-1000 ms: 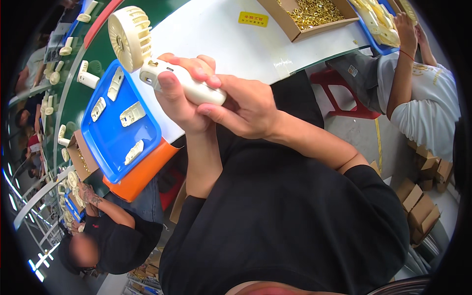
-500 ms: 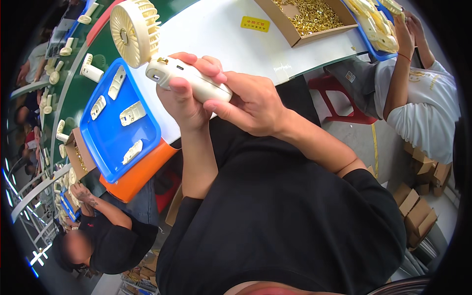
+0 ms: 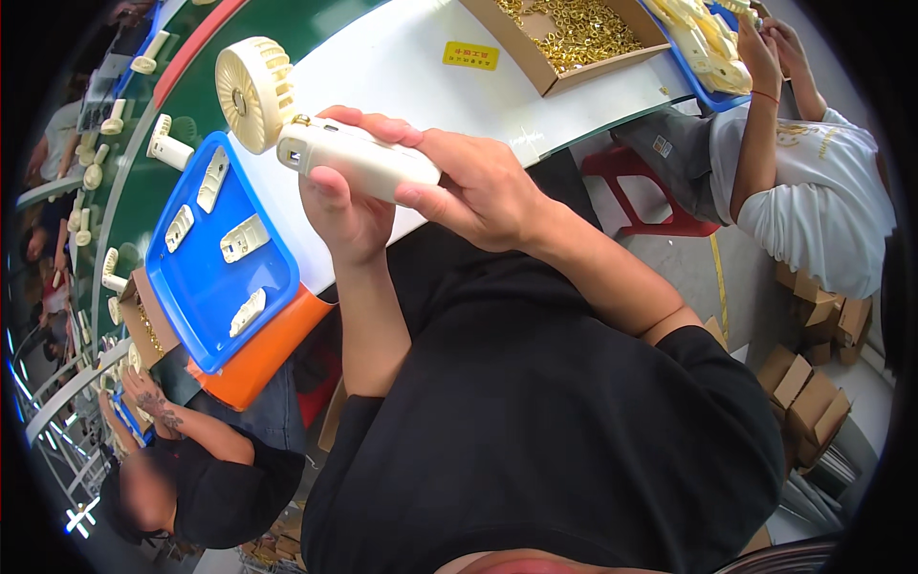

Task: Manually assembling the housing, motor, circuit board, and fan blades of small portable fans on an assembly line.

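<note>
A cream handheld fan [image 3: 359,161] is held between both hands above the white table edge, its round slatted head [image 3: 247,94] pointing to the far left. My left hand [image 3: 352,215] is closed around the handle near the head, thumb on the near side and fingers over the far side. With thumb and fingers, my right hand [image 3: 483,187] grips the handle's other end. A small gold-coloured ring piece [image 3: 302,121] sits at the neck of the fan, where a slot also shows. The palm sides of the grip are partly hidden.
Left of my hands, a blue tray [image 3: 222,287] holds several cream shell parts, above an orange bin [image 3: 258,368]. A cardboard box [image 3: 564,77] of gold rings and a yellow card [image 3: 470,55] lie on the table [image 3: 382,62]. Co-workers sit at both sides; a red stool [image 3: 650,191] stands right.
The fan is turned slightly in my hands, its head now lower in view, and both hands have shifted a little left. The left co-worker's hands have moved.
</note>
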`<state>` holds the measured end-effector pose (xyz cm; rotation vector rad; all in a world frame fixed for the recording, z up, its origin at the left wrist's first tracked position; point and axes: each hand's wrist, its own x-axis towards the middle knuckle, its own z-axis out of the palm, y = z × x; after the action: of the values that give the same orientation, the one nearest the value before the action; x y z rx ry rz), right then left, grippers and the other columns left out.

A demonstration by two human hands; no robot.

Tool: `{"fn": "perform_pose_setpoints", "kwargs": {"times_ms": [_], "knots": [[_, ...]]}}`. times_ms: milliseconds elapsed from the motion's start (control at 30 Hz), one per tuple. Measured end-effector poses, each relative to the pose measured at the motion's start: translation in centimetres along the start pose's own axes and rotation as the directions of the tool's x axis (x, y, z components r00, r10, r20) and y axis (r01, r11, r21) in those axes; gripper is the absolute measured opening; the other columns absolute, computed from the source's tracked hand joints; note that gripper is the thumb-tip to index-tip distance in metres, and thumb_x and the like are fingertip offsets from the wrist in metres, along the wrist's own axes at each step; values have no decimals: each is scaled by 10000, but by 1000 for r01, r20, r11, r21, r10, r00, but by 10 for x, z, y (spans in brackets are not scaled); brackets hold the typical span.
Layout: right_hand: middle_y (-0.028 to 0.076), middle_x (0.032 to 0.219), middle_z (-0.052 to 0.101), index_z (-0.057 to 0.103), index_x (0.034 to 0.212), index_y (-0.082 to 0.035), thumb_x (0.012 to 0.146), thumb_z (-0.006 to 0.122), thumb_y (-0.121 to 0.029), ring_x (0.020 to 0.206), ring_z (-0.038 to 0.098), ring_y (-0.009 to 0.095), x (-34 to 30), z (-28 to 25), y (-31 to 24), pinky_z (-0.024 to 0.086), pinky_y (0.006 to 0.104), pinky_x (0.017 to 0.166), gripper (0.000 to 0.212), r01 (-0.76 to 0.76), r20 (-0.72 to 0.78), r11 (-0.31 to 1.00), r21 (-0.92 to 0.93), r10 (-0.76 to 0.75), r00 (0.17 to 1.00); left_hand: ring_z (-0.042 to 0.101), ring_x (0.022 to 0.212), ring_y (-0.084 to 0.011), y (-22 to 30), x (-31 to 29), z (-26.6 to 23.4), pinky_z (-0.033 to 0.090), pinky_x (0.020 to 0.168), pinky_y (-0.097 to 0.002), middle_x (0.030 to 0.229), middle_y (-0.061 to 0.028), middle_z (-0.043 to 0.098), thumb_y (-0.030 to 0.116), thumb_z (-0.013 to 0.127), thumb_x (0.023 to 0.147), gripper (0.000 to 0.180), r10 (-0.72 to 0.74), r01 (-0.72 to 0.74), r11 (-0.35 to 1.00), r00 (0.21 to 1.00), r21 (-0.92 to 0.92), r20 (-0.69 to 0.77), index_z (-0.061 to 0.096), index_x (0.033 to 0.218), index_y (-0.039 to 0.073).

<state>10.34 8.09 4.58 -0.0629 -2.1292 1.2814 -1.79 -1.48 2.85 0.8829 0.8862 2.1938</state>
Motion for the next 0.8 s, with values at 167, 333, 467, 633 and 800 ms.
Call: {"fn": "perform_pose_setpoints", "kwargs": {"times_ms": [167, 333, 467, 633, 800], "knots": [[116, 735, 611, 610, 1097, 26, 910, 750, -286, 602, 614, 262, -2, 14, 0, 497, 351, 561, 390, 119, -37, 993, -26, -119, 992, 604, 896, -186, -11, 3, -6, 432, 939, -406, 978, -13, 666, 650, 601, 923, 637, 117, -102, 981, 990, -163, 84, 549, 1283, 127], [121, 758, 634, 619, 1076, 25, 880, 782, -311, 624, 636, 280, -6, 14, -7, 515, 347, 558, 421, 59, -17, 998, -27, -59, 998, 596, 916, -183, -9, 0, 0, 422, 939, -415, 943, 11, 648, 662, 590, 922, 645, 143, -109, 961, 982, -253, 121, 539, 1292, 136], [122, 784, 656, 626, 1077, 23, 868, 796, -298, 637, 650, 268, -9, 18, 1, 523, 338, 560, 419, 154, -81, 987, -53, -158, 984, 629, 949, -245, -21, -3, 6, 461, 923, -439, 1019, -75, 645, 683, 597, 912, 746, 244, -173, 924, 954, -341, 175, 473, 1331, 78], [120, 832, 683, 634, 1104, 19, 867, 800, -256, 639, 662, 243, -9, 17, 12, 529, 331, 573, 399, 196, -106, 979, -52, -200, 974, 613, 1064, -288, 5, -6, 37, 460, 979, -464, 1180, -149, 600, 561, 608, 964, 717, 99, -111, 984, 991, -136, -93, 435, 1380, 4], [120, 874, 699, 636, 1130, 16, 873, 800, -227, 636, 668, 226, -16, 15, 19, 527, 321, 577, 390, 54, -58, 998, -39, -56, 997, 580, 1173, -305, 12, -9, 16, 519, 967, -453, 1335, -192, 524, 288, 573, 988, 525, 492, -217, 791, 782, 572, -384, 419, 1379, -27]]}}
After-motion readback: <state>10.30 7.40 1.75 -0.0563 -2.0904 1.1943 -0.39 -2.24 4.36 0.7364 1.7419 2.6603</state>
